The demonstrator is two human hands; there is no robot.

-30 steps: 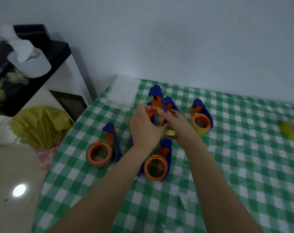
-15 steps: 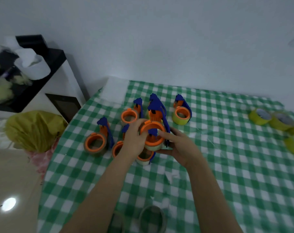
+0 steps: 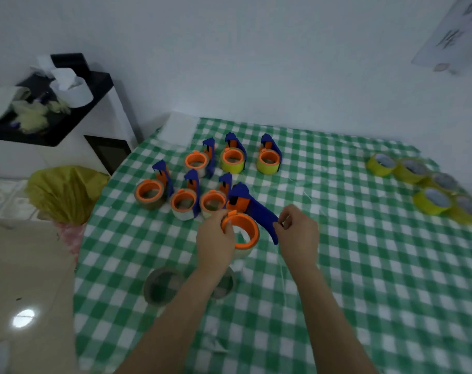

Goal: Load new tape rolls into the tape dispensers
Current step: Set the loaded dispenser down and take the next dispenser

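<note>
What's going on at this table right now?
A person holds a blue and orange plastic tape dispenser over the green checked tablecloth: the left hand grips its orange hub, the right hand pinches its blue handle. Six more dispensers stand behind; loose yellow tape rolls wait at the right.

The checked cloth (image 3: 364,265) is smooth with a faint sheen, like plastic sheet; the nearest dispenser (image 3: 259,211) is moulded plastic, blue body and orange hub, both fairly matt; the yellow tape rolls (image 3: 432,203) look glossy on their outer wrap; the clear rolls (image 3: 162,287) are translucent and shiny; the yellow-green bag (image 3: 64,193) is thin, crinkled plastic; the floor (image 3: 24,265) is polished, reflecting a light; the wall (image 3: 256,63) is matt.
</note>
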